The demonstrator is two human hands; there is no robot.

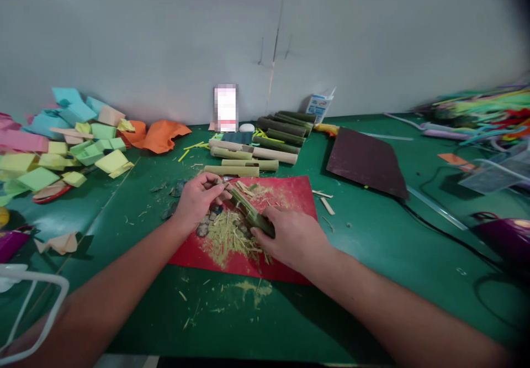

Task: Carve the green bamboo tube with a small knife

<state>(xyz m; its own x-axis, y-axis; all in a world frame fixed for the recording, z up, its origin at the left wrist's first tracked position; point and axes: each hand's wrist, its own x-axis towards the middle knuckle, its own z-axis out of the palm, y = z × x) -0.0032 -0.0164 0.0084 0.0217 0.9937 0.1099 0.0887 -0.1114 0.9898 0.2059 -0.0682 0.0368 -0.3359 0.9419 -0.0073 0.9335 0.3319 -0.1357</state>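
Note:
A green bamboo tube lies slantwise above a red sheet, with an opening cut along its side. My right hand is wrapped round its near end, thumb along the side. At the far end, the closed fingers of my left hand pinch the tube's tip; whether they also hold something small is hidden. Under the tube, pale green bamboo shavings and splinters cover the sheet. Small dark scraps lie beside my left hand.
Behind the sheet lie cut bamboo pieces and darker tubes. A phone leans on the wall. Folded paper boxes crowd the left; a dark board, cable and purple tool are right.

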